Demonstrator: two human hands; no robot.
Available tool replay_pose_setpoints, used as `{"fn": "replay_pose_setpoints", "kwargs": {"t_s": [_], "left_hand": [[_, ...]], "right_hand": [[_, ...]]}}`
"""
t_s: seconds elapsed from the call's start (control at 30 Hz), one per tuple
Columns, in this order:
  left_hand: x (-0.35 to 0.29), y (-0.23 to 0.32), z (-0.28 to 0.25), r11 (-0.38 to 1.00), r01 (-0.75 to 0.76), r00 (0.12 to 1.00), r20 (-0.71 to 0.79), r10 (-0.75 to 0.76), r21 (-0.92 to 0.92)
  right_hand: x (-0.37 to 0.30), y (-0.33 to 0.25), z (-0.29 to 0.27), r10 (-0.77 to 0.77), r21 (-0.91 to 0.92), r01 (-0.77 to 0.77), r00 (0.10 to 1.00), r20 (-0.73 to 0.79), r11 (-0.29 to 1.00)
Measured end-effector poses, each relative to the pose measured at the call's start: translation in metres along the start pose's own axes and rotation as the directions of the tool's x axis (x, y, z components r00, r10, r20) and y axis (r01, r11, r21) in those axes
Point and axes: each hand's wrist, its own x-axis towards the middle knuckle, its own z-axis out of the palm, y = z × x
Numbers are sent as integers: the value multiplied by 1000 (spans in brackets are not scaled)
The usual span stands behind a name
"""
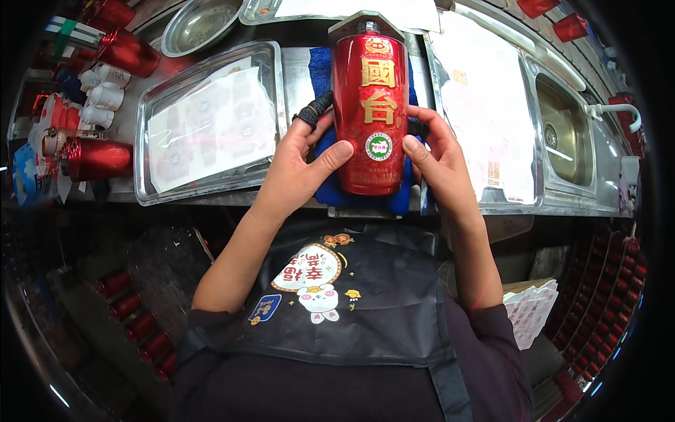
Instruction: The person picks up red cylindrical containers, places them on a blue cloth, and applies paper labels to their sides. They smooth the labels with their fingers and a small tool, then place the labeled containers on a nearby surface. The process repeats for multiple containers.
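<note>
A glossy red bottle [371, 105] with raised gold characters and a round green-and-white label lies on its side on a blue towel [320, 70], its narrow dark neck pointing away from me. My left hand [309, 151] is closed on its left side, thumb on the front near the base. From the right, my right hand [439, 151] grips the other side, thumb beside the round label. Dark wrapping covers a fingertip on each hand. The fingers behind the bottle are partly hidden. At the bottle's neck end sits a metal holder [344, 27].
Left of the bottle is a metal tray [143, 165] with printed sheets; another tray [538, 169] with sheets lies right, before a sink [562, 176] with a white faucet [619, 110]. A metal bowl [200, 27] and several red bottles [95, 158] stand left. More bottles fill lower racks [598, 295].
</note>
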Motion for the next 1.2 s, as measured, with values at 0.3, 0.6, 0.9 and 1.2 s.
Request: {"fn": "replay_pose_setpoints", "kwargs": {"t_s": [0.3, 0.6, 0.9, 1.2], "left_hand": [[1, 3, -2, 1000, 3, 1000, 18, -3, 16], [2, 0, -4, 1000, 12, 1000, 22, -13, 7], [6, 15, 0, 1000, 5, 998, -64, -4, 20], [22, 41, 39, 945, -143, 962, -181, 202, 294]], "right_hand": [[1, 1, 0, -20, 0, 20, 1000, 15, 1000], [-4, 8, 1, -94, 10, 94, 995, 36, 996], [1, -1, -13, 50, -40, -54, 995, -86, 998], [3, -7, -19, 57, 491, 35, 983, -172, 870]]}}
